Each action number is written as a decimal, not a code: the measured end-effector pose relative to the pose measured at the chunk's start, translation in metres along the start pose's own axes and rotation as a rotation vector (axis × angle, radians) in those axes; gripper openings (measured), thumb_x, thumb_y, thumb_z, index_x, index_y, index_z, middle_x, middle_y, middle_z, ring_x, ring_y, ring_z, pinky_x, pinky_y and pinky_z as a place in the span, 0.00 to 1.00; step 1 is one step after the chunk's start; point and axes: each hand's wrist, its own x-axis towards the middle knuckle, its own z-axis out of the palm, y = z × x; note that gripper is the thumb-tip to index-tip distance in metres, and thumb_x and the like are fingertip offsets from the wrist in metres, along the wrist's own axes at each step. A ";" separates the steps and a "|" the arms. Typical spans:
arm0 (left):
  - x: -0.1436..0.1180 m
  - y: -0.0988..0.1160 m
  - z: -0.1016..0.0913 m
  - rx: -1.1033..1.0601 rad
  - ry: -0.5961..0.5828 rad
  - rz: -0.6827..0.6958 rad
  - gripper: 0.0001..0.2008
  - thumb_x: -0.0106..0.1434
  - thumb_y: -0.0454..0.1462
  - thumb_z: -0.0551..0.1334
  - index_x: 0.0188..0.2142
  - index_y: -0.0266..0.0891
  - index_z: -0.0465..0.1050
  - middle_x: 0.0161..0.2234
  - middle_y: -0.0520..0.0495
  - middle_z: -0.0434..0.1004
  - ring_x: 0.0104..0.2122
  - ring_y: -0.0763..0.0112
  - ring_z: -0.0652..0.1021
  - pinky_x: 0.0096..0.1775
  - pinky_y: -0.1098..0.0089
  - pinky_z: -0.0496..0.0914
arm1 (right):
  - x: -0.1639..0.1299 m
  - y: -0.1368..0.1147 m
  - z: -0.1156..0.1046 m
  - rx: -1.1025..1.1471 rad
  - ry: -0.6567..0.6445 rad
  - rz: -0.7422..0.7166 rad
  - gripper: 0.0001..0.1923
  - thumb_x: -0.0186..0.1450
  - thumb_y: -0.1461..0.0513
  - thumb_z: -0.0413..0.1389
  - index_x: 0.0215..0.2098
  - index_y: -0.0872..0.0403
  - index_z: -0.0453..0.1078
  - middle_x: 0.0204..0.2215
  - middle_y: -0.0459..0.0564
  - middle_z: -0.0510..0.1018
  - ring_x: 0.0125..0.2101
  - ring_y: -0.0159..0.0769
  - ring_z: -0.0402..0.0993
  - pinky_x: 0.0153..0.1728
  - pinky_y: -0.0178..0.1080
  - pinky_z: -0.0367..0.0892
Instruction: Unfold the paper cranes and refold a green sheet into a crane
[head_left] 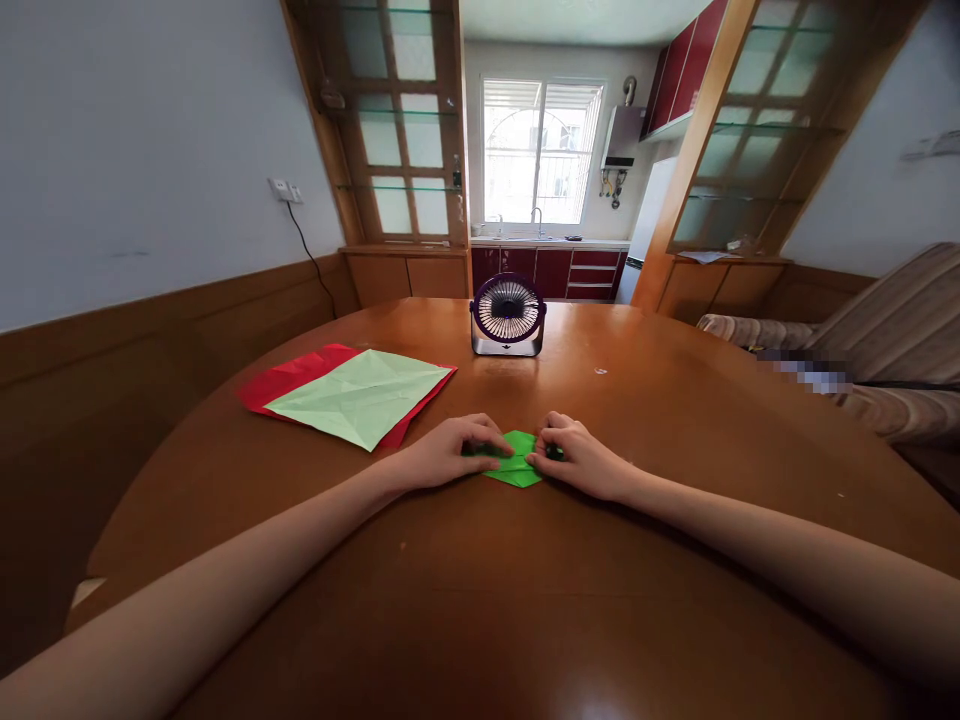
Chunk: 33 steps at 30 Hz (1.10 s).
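A small folded piece of bright green paper [519, 470] lies on the brown wooden table between my two hands. Over its left edge, my left hand [457, 450] curves with thumb and fingers apart, the fingertips resting on the paper. My right hand [574, 455] has its fingers curled together, pinching the paper's right edge between thumb and forefinger. Crease lines run across the middle of the paper. Both hands cover parts of its sides.
Left of my hands lie a pale green creased sheet [360, 395] and red paper [300, 378] beneath it. A small purple desk fan [508, 310] stands at the table's far side. A striped armchair [885, 320] is at the right, beyond the table's edge [862, 430].
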 end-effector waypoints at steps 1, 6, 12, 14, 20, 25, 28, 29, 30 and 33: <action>-0.001 0.001 0.000 0.056 -0.025 0.043 0.12 0.64 0.36 0.62 0.47 0.45 0.77 0.45 0.45 0.73 0.46 0.67 0.74 0.50 0.64 0.67 | 0.000 0.000 0.000 0.000 0.003 -0.003 0.08 0.65 0.62 0.56 0.28 0.56 0.68 0.34 0.50 0.67 0.37 0.37 0.64 0.41 0.41 0.62; -0.004 0.007 -0.001 0.355 -0.113 0.191 0.20 0.68 0.31 0.54 0.52 0.57 0.73 0.53 0.48 0.71 0.50 0.65 0.71 0.54 0.60 0.64 | 0.001 0.002 0.001 -0.022 0.016 -0.022 0.10 0.65 0.61 0.56 0.27 0.56 0.67 0.33 0.50 0.67 0.37 0.37 0.65 0.40 0.41 0.63; -0.007 0.016 0.000 0.495 -0.141 0.227 0.23 0.66 0.29 0.54 0.55 0.55 0.71 0.54 0.50 0.71 0.48 0.64 0.70 0.52 0.61 0.66 | -0.007 -0.002 0.000 -0.081 0.139 -0.139 0.05 0.65 0.61 0.55 0.33 0.55 0.68 0.35 0.51 0.69 0.38 0.38 0.66 0.41 0.43 0.65; -0.008 0.018 0.000 0.510 -0.145 0.224 0.24 0.64 0.29 0.55 0.55 0.54 0.71 0.54 0.50 0.71 0.47 0.63 0.70 0.52 0.61 0.66 | -0.012 -0.003 -0.002 -0.121 0.184 -0.292 0.04 0.66 0.63 0.53 0.38 0.55 0.69 0.38 0.53 0.71 0.39 0.39 0.67 0.43 0.44 0.65; -0.009 0.021 0.000 0.530 -0.142 0.213 0.23 0.63 0.31 0.56 0.55 0.53 0.71 0.54 0.50 0.71 0.45 0.63 0.71 0.51 0.62 0.67 | -0.020 -0.005 -0.007 -0.230 0.070 -0.582 0.12 0.68 0.64 0.49 0.44 0.54 0.73 0.37 0.55 0.75 0.37 0.39 0.69 0.40 0.43 0.67; -0.008 0.021 -0.001 0.484 -0.138 0.203 0.22 0.62 0.30 0.56 0.52 0.53 0.74 0.54 0.51 0.72 0.47 0.63 0.71 0.52 0.63 0.66 | -0.020 -0.007 -0.010 -0.297 0.008 -0.572 0.14 0.68 0.63 0.47 0.45 0.55 0.74 0.36 0.55 0.76 0.36 0.40 0.70 0.41 0.44 0.67; -0.009 0.018 -0.004 0.431 -0.131 0.219 0.21 0.61 0.29 0.57 0.50 0.51 0.76 0.53 0.49 0.73 0.49 0.63 0.72 0.53 0.62 0.66 | -0.021 -0.007 -0.011 -0.301 0.013 -0.576 0.15 0.67 0.64 0.47 0.44 0.55 0.74 0.36 0.55 0.77 0.36 0.40 0.70 0.40 0.45 0.67; -0.009 0.017 -0.005 0.412 -0.129 0.219 0.21 0.60 0.29 0.57 0.49 0.50 0.77 0.52 0.48 0.74 0.49 0.63 0.72 0.53 0.62 0.66 | -0.021 -0.006 -0.011 -0.295 0.017 -0.571 0.14 0.67 0.64 0.47 0.44 0.55 0.74 0.35 0.55 0.77 0.35 0.39 0.70 0.40 0.44 0.67; -0.010 0.016 -0.006 0.392 -0.128 0.214 0.21 0.60 0.28 0.57 0.48 0.49 0.77 0.52 0.47 0.74 0.49 0.63 0.73 0.53 0.62 0.66 | -0.021 -0.006 -0.012 -0.289 0.021 -0.569 0.14 0.67 0.64 0.48 0.44 0.56 0.74 0.35 0.55 0.77 0.35 0.39 0.70 0.39 0.44 0.68; -0.011 0.013 -0.010 0.324 -0.123 0.182 0.20 0.58 0.27 0.58 0.45 0.47 0.79 0.51 0.47 0.75 0.49 0.64 0.74 0.53 0.62 0.66 | -0.022 -0.004 -0.013 -0.283 0.036 -0.575 0.14 0.66 0.65 0.48 0.43 0.57 0.74 0.34 0.55 0.77 0.34 0.39 0.71 0.39 0.43 0.68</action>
